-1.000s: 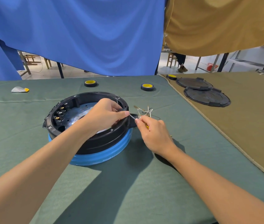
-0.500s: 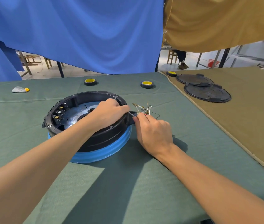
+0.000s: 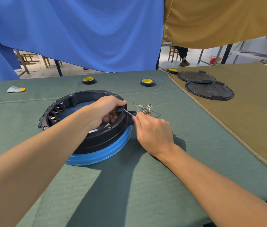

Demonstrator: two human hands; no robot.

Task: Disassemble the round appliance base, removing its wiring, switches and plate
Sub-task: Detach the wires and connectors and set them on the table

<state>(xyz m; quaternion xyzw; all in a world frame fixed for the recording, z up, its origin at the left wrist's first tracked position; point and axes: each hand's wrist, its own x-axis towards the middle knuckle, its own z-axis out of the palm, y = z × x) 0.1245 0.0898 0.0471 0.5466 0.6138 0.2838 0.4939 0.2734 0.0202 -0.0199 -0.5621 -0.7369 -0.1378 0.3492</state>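
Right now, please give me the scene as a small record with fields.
base: black, round, blue ring below, on green cloth
switches: row on its inner left wall
left hand: grips the base's right rim
right hand: pinches a thin tool, tip at that rim
wires: bundle on the cloth, right of the base
other: two tape rolls behind; two black discs on tan cloth
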